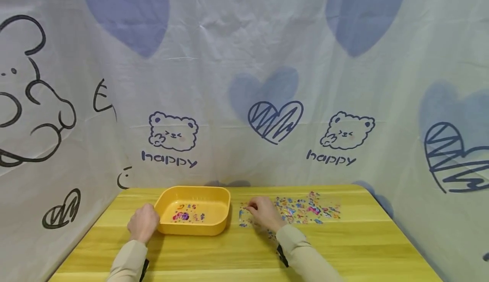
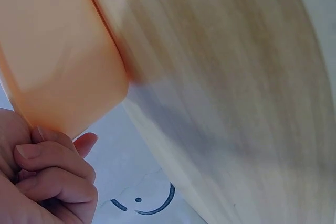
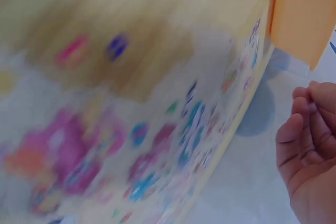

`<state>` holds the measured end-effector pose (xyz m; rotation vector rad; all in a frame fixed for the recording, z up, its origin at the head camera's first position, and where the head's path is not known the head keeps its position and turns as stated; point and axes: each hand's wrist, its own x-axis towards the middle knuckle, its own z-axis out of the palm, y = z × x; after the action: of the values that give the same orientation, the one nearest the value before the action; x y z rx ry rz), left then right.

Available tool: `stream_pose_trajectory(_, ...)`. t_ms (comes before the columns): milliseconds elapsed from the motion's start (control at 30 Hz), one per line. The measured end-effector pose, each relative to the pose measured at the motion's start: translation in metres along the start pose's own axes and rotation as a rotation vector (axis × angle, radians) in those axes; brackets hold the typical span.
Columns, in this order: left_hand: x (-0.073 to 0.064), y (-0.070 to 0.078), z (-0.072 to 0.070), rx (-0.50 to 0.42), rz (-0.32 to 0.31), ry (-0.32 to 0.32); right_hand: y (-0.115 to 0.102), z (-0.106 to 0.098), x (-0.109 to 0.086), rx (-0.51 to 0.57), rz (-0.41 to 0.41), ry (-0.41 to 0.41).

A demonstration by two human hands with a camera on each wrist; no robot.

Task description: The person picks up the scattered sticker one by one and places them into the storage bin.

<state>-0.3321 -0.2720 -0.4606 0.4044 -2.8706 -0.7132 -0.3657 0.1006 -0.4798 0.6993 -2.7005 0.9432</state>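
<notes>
A yellow plastic basin point(image 1: 191, 229) stands on the left half of the table, with several small colourful pieces point(image 1: 181, 216) on its floor. My left hand point(image 1: 143, 223) grips the basin's left rim; in the left wrist view its fingers curl at the basin's corner point(image 2: 79, 98). Right of the basin, many small bright pieces point(image 1: 290, 210), sticker-like, lie scattered in pink, blue and orange. Over their left end is my right hand point(image 1: 264, 212), fingers bent and thumb close to the index finger. Whether a tiny piece is between its fingertips, I cannot tell.
The wood-grain yellow table point(image 1: 214, 256) reaches back to a pale curtain point(image 1: 237, 154) printed with hearts and bears. Curtain also hangs along the left and right sides. In the right wrist view, loose pieces point(image 3: 142, 166) spread toward the table edge.
</notes>
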Motion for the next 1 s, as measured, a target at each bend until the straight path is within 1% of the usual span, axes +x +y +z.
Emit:
stream_pose_trajectory(200,0.0,-0.001,-0.001,0.001,0.002,0.006,0.011,-0.013,-0.014,-0.014,0.025,0.001)
stream_pose_trajectory(333,-0.002,-0.001,-0.002,0.001,0.009,0.007,0.019,-0.018,-0.019,0.007,0.047,-0.007)
stream_pose_trajectory(500,-0.003,0.002,-0.003,0.011,0.011,0.001,0.027,-0.024,-0.026,0.018,0.019,0.01)
stream_pose_trajectory(600,-0.002,0.003,-0.001,0.014,0.01,-0.004,0.033,-0.03,-0.034,0.011,0.013,-0.011)
stream_pose_trajectory(667,-0.001,0.003,-0.001,0.013,0.012,0.001,0.037,-0.034,-0.039,-0.002,0.015,-0.04)
stream_pose_trajectory(767,-0.001,0.002,0.0,0.013,0.015,0.008,0.043,-0.042,-0.046,-0.031,0.037,-0.078)
stream_pose_trajectory(800,-0.001,0.002,0.0,0.011,0.015,0.009,0.044,-0.045,-0.048,-0.043,0.043,-0.079)
stream_pose_trajectory(900,-0.001,0.002,-0.001,0.008,0.016,0.009,0.049,-0.052,-0.054,-0.051,0.096,-0.087)
stream_pose_trajectory(1000,-0.001,0.002,-0.001,0.009,0.022,0.013,0.055,-0.057,-0.058,-0.054,0.119,-0.077)
